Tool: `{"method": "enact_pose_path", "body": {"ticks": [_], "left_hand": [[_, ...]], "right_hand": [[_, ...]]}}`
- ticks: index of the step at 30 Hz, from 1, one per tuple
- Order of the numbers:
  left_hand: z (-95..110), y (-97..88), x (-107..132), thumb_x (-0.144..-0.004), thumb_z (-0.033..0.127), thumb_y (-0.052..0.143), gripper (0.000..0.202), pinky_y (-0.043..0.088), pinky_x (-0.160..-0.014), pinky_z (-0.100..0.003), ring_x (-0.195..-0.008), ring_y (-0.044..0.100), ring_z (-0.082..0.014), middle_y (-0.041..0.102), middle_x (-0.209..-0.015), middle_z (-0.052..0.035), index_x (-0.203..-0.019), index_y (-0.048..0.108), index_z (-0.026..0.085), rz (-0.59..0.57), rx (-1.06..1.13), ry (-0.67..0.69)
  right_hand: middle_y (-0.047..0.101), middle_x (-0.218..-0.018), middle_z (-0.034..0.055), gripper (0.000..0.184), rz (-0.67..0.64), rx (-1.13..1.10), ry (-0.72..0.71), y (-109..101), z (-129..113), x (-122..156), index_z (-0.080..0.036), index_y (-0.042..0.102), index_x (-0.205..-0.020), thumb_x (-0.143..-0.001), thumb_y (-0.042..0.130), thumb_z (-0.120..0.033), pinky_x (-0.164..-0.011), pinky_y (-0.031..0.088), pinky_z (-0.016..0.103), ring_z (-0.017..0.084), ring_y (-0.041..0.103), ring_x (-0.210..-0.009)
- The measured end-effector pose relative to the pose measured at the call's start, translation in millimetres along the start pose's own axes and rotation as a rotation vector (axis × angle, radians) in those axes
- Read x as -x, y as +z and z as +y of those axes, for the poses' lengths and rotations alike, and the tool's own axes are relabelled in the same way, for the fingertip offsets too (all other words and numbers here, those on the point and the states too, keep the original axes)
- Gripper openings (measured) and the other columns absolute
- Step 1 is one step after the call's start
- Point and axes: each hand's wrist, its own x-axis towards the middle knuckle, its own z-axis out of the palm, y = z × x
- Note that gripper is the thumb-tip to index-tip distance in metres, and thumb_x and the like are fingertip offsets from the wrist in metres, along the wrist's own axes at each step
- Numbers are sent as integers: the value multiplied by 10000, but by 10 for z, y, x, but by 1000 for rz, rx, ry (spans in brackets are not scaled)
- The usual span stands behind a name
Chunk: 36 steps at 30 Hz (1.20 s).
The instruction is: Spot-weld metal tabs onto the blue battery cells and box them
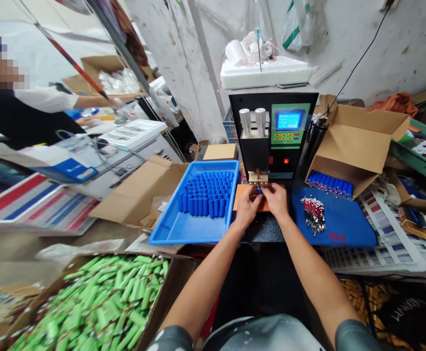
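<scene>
A blue battery cell (259, 190) is held upright just under the electrode tips of a black spot welder (251, 156). My left hand (248, 204) pinches it from the left side. From the right, my right hand (276, 199) closes its fingers at the same cell; any small lead between those fingertips is too small to make out. Both hands are over an orange plate (239, 195) at the foot of the machine. The welder's screen (288, 120) is lit, and a red light glows below it.
Left of my hands, a blue tray (172, 225) holds many upright blue cells. To the right, red and black wire leads (313, 214) lie on a blue mat (352, 222), before an open carton (359, 139) with blue cells. Green-wrapped cells (106, 302) fill a box lower left. Another person (33, 105) works far left.
</scene>
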Motion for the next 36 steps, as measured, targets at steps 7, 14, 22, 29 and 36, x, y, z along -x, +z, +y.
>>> {"method": "enact_pose_path", "body": {"ticks": [7,14,22,29,36], "left_hand": [[-11,1,1,-842,287,642,308,538,-886,-336,-985,670,-207,691,-1096,-96,-1122,619,162,5,16,-4],[-57,-2,-2,-841,274,636,349,546,-875,-342,-925,680,-195,695,-1077,-92,-1172,610,168,11,25,-19],[3,7,-2,-830,272,648,249,545,-860,-328,-934,674,-197,689,-1036,-79,-1054,625,166,22,-29,10],[-30,7,-21,-818,305,666,241,541,-843,-319,-915,672,-195,692,-995,-77,-1008,631,161,28,-44,3],[143,-163,205,-839,297,634,199,504,-896,-380,-957,645,-226,698,-1010,-89,-994,678,180,132,-275,27]], "right_hand": [[732,-807,58,184,-8,18,3,-12,20,2,-192,679,-795,-780,646,-372,-709,490,309,232,671,-771],[729,-812,58,199,-20,-38,0,-3,1,13,-194,675,-802,-777,636,-387,-716,499,319,236,671,-777],[667,-732,25,248,-133,-172,57,-145,34,10,-195,617,-761,-722,646,-438,-607,486,284,188,615,-668],[642,-653,17,256,-183,-99,-4,-180,66,23,-195,600,-650,-684,664,-441,-625,461,292,180,574,-640],[539,-529,-20,293,-181,-87,27,-208,99,13,-193,560,-571,-703,667,-431,-562,398,272,148,497,-551]]}}
